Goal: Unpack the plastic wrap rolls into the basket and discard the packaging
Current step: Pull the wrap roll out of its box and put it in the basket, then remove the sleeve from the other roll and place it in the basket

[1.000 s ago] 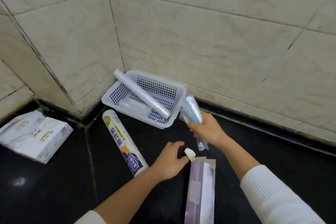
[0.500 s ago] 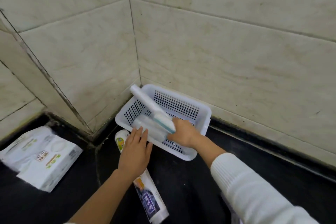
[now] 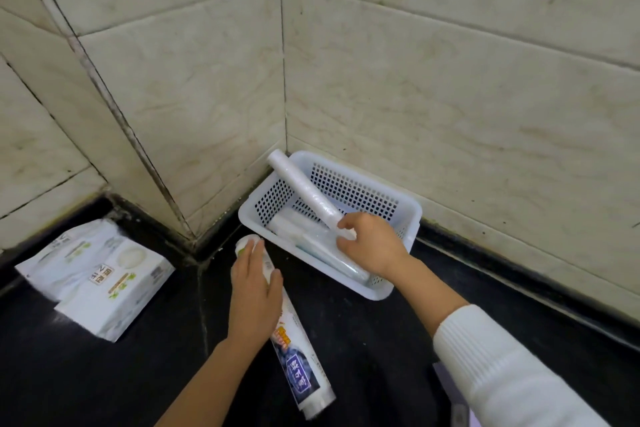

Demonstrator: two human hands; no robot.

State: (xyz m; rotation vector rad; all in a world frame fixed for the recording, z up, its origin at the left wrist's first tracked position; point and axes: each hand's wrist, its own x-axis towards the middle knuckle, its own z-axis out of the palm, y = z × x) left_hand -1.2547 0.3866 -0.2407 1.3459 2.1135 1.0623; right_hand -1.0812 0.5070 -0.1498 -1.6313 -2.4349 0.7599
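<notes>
A white perforated basket [image 3: 410, 215] sits in the tiled corner on the black counter. A long bare plastic wrap roll [image 3: 299, 187] leans across it from the far left rim. Under it, inside the basket, lies a shorter roll with a teal edge [image 3: 323, 253]. My right hand [image 3: 372, 244] hovers over the basket with finger and thumb curled around the lower end of the long roll. A packaged roll with a printed label [image 3: 299, 367] lies on the counter in front of the basket. My left hand [image 3: 254, 291] lies over its upper half with the fingers wrapped around it.
A pack of tissues [image 3: 100, 277] lies on the counter at the left. A corner of a purple box [image 3: 450, 406] shows at the bottom right, mostly hidden by my white sleeve. Tiled walls close the space behind and to the left of the basket.
My right hand carried the teal-edged roll into the basket and let it go there, then took the long roll's end. My left hand moved from the purple box onto the packaged roll.
</notes>
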